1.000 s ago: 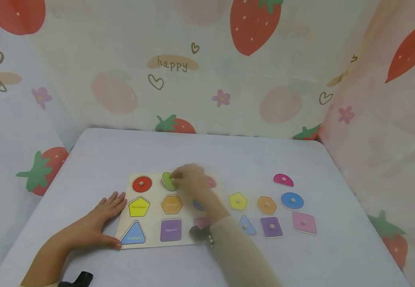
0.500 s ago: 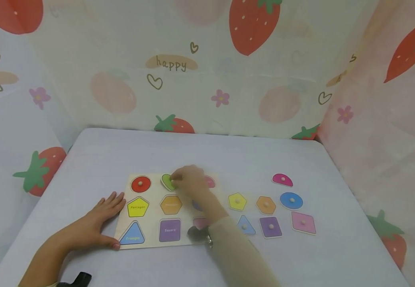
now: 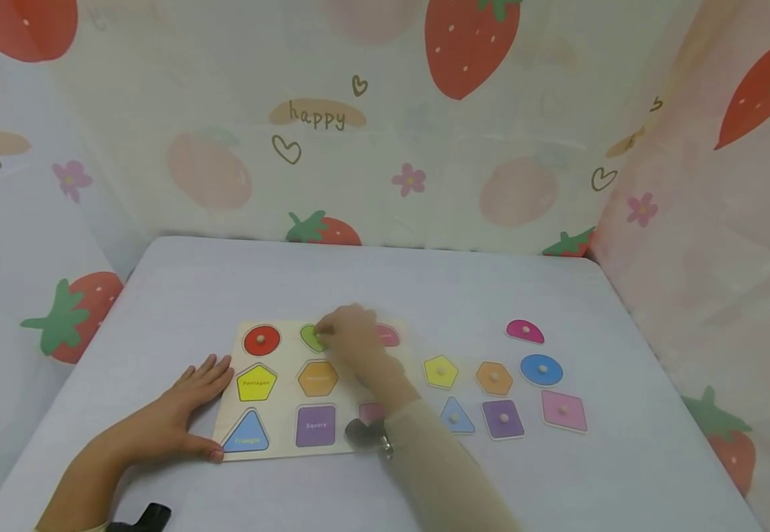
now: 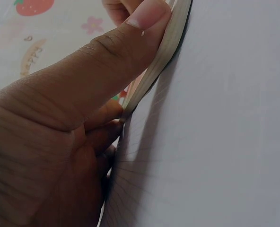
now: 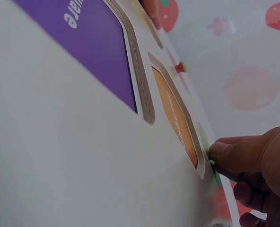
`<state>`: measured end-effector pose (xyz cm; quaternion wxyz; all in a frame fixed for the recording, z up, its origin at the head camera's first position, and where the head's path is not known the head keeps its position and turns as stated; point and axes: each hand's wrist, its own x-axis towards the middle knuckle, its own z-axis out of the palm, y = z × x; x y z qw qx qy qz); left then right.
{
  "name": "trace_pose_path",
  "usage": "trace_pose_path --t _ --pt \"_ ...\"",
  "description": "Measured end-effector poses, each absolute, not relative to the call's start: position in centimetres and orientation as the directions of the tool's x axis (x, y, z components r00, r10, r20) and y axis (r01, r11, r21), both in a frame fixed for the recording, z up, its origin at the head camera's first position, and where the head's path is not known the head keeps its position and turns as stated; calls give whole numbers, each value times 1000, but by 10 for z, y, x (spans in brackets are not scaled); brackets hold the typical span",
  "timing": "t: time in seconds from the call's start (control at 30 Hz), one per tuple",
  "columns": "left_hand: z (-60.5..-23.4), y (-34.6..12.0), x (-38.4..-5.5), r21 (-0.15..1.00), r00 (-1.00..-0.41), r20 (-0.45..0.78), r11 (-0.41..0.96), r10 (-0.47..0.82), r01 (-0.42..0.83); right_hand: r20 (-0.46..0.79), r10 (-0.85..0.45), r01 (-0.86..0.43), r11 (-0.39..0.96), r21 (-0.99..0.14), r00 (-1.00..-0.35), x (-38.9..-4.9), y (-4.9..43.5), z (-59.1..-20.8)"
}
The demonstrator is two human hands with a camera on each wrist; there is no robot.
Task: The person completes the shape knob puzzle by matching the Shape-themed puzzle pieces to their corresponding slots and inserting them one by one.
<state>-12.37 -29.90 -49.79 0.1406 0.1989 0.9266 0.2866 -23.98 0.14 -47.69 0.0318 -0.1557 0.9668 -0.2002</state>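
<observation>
A pale puzzle board [image 3: 285, 355] with shaped, printed recesses lies on the white table. My right hand [image 3: 355, 336] is over its back row and pinches a green puzzle piece [image 3: 310, 338] between thumb and fingertips. Part of that piece is hidden by the fingers; it lies at its recess. In the right wrist view the thumb [image 5: 239, 151] meets the fingertips just past the orange hexagon recess [image 5: 175, 116]. My left hand [image 3: 188, 410] rests at the board's left side, fingers stretched out, its thumb [image 4: 140, 21] touching the board's front left corner.
A red round piece [image 3: 261, 340] sits in the board's back left recess. Right of the board lie several knobbed pieces, among them a yellow pentagon [image 3: 441, 372], an orange hexagon [image 3: 494, 379], a blue oval [image 3: 542, 370] and a purple square [image 3: 503, 420]. A strawberry-print curtain [image 3: 358, 170] stands behind.
The green piece, tilted with its edge raised earlier, now lies flatter at its recess. My right hand has hardly shifted, and the left hand keeps its place.
</observation>
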Motion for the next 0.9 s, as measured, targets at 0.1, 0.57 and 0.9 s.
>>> trace_pose_path --t 0.1,0.57,0.9 --pt "-497 -299 -124 586 -880 -145 755 453 293 6 -313 -290 875 -387 -950 -241 1 -481" --pt "-494 -298 -123 603 -881 -152 749 447 276 18 -332 -316 876 -365 -943 -244 2 -486" --pt "-496 -298 -124 590 -879 -129 748 459 304 4 -308 -283 868 -407 -951 -243 3 -486"
